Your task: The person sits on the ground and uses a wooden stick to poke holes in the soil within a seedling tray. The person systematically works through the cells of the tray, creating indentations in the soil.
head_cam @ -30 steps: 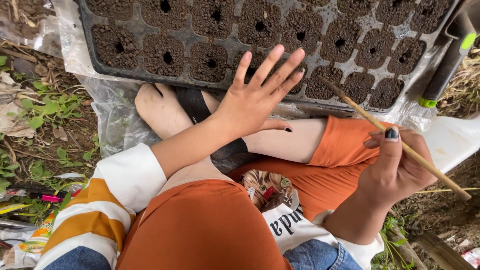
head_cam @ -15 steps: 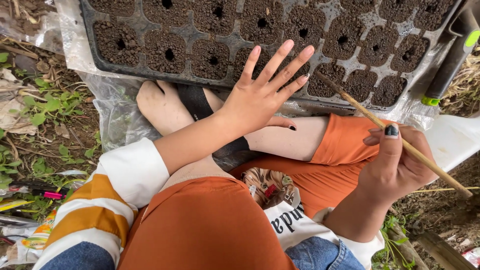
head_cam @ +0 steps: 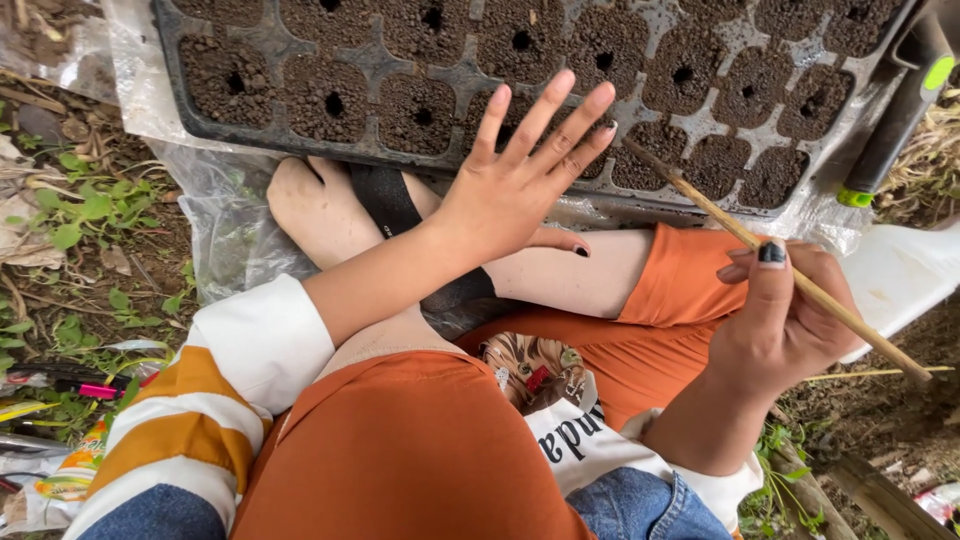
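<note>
Fingers of left hand point(head_cam: 505, 200): spread wide, empty, tips over near edge of black seedling tray point(head_cam: 200, 110); thumb tucked toward bare shin.
Fingers of right hand point(head_cam: 785, 320): closed around thin wooden stick point(head_cam: 770, 255), thumb pressed on top; stick aimed toward 10 o'clock, tip at near edge of tray, just beside left fingertips.
Tray: at 12 o'clock, cells packed with dark soil, each with a central hole; set on clear plastic sheet point(head_cam: 225, 225).
Bare foot point(head_cam: 315, 210) with black strap: below tray rim, partly under left forearm.
Black-and-green tool handle point(head_cam: 895, 115): at 2 o'clock.
Weeds point(head_cam: 85, 210): at 9 o'clock.
</note>
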